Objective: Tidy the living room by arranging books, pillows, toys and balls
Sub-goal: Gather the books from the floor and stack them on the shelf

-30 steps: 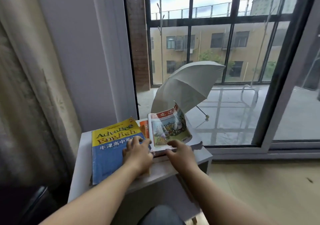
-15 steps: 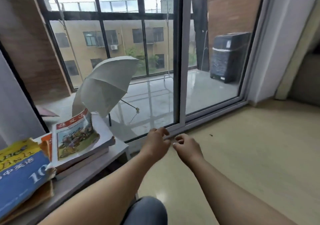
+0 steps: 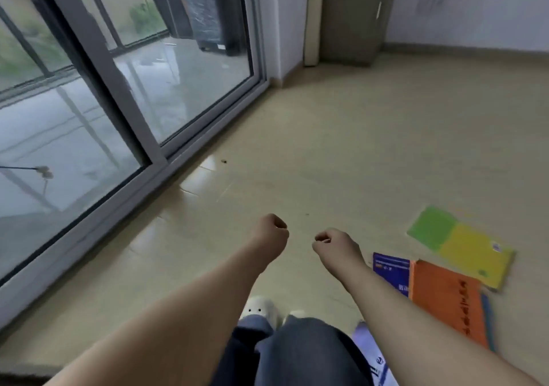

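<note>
Beige tiled floor (image 3: 326, 147) was bordered by a grey-framed sliding glass door (image 3: 127, 112). Left hand (image 3: 271, 235) and right hand (image 3: 332, 246) were held above it, fingers curled closed on nothing. Right of them, on the floor, three items were laid: a green-and-yellow book (image 3: 460, 246), an orange book (image 3: 445, 296) and a blue book (image 3: 390, 266).
</note>
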`<state>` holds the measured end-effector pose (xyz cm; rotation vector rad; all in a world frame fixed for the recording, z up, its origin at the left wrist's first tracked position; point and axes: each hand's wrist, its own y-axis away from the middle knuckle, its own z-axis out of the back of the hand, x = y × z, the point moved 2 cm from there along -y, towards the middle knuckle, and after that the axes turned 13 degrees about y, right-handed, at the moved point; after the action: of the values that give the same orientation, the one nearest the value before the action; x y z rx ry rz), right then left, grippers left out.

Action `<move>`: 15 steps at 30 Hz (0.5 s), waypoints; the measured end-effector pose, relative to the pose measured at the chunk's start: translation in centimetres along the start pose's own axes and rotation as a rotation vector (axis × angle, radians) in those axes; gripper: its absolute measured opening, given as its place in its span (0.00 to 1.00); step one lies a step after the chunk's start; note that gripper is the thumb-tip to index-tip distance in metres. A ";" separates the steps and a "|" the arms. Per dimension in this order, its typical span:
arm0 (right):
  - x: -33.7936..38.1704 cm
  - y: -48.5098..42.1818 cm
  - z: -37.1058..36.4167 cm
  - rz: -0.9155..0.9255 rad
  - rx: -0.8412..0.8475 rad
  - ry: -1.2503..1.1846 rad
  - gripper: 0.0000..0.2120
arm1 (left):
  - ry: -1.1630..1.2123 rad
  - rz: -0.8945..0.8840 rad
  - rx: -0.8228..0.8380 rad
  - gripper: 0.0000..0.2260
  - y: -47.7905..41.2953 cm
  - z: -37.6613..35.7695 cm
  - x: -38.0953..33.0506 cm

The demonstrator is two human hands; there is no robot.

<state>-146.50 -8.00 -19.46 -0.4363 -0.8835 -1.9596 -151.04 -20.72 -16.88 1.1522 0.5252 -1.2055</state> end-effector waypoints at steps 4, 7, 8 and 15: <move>-8.6 -3.1 -1.3 -0.186 0.013 -0.013 0.09 | -0.198 0.016 0.214 0.12 -5.2 -8.1 2.9; -14.8 -4.7 -2.9 -0.339 0.028 -0.023 0.08 | -0.455 -0.040 0.431 0.15 -8.1 -13.9 5.5; -16.7 -5.1 -3.5 -0.389 0.032 -0.025 0.08 | -0.518 -0.052 0.502 0.16 -8.8 -15.7 6.4; -25.8 -7.1 -7.2 -0.637 0.034 0.031 0.13 | -0.475 0.042 0.735 0.14 -12.7 -22.4 11.9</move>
<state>-138.79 4.54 -42.94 -0.1003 -1.1280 -2.5097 -153.24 -5.13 -40.52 1.3979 -0.3368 -1.6307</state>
